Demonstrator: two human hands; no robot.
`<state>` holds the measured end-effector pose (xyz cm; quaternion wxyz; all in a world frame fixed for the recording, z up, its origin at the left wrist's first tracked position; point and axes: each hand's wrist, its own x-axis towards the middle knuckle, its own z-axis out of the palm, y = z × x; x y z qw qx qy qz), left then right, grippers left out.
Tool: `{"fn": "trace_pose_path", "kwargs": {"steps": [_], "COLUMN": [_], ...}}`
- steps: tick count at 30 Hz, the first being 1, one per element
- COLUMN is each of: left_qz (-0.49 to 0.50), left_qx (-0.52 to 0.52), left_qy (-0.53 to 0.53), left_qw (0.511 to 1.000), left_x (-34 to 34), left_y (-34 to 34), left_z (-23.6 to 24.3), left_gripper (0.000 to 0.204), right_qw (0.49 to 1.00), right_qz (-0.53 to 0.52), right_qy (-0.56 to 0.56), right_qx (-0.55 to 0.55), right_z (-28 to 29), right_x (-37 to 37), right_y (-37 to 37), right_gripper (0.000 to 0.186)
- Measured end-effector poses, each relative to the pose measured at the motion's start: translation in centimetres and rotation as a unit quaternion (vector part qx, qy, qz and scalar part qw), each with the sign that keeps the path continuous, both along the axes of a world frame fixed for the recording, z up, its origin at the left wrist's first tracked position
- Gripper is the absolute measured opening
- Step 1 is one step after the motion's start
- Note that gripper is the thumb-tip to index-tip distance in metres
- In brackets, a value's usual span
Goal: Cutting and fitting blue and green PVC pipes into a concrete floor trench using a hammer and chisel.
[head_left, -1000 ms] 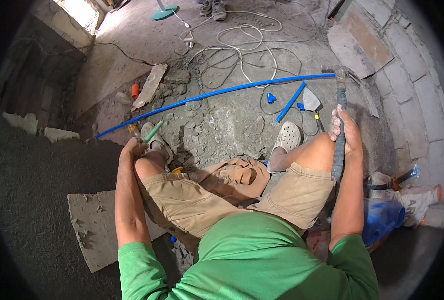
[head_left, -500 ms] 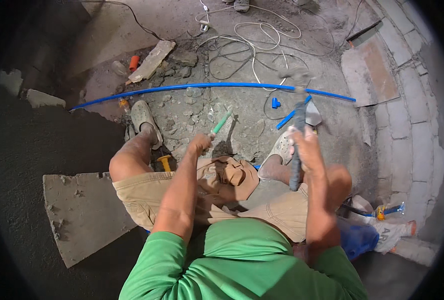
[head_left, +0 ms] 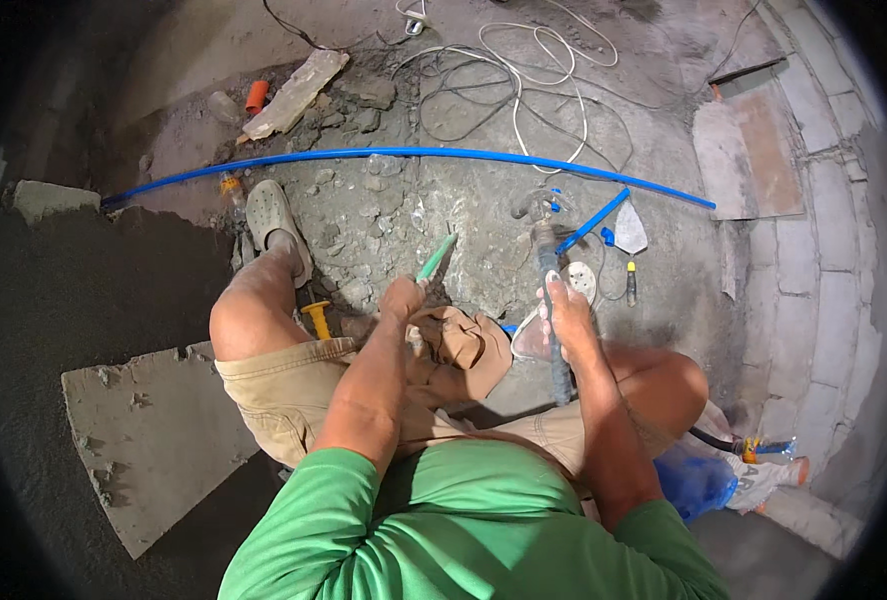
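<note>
My left hand (head_left: 402, 297) is closed around a green chisel (head_left: 437, 257), which slants forward and right with its tip at the broken concrete (head_left: 384, 215). In my right hand (head_left: 570, 312) is a hammer (head_left: 546, 250) with a dark wrapped handle, held by the middle of that handle. The hammer's head is out in front, apart from the chisel, beside a short blue pipe (head_left: 596, 220). A crumpled brown cloth item (head_left: 474, 350) lies between my legs, just below the chisel hand.
A long blue pipe (head_left: 444, 152) crosses the floor ahead, with looped cables (head_left: 519, 95) beyond it. On the right are a pointed trowel (head_left: 631, 232) and a block wall (head_left: 802, 270). A yellow-handled tool (head_left: 317, 318) is by my left leg; a flat board (head_left: 154, 430) lies left.
The hammer has come down and left from its raised position, nearer the chisel's side. My left hand still grips the chisel in nearly the same place. The view has shifted slightly.
</note>
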<state>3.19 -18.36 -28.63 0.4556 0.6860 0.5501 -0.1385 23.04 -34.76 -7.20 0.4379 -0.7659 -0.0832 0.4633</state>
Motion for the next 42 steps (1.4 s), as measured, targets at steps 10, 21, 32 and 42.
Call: {"fn": "trace_pose_path", "kwargs": {"steps": [10, 21, 32, 42], "left_qz": [-0.014, -0.051, -0.053, -0.058], "left_qx": [0.085, 0.106, 0.128, 0.132], "left_qy": [0.021, 0.02, 0.018, 0.02], "left_qw": [0.996, 0.993, 0.99, 0.989], "left_x": [-0.5, 0.7, 1.1, -0.8], "left_y": [-0.3, 0.1, 0.3, -1.9], "left_z": [0.7, 1.4, 2.0, 0.3], "left_gripper": [0.035, 0.03, 0.028, 0.031], "right_qw": [0.994, 0.812, 0.928, 0.945], "right_qz": [0.07, 0.223, 0.138, 0.227], "right_qy": [-0.087, -0.538, -0.346, -0.181], "right_qx": [0.011, -0.041, 0.005, -0.152], "right_z": [2.4, -12.4, -5.5, -7.5], "right_x": [1.3, 1.2, 2.7, 2.7], "right_y": [8.4, 9.9, 16.1, 14.4], "right_gripper": [0.04, 0.047, 0.049, 0.054]}}
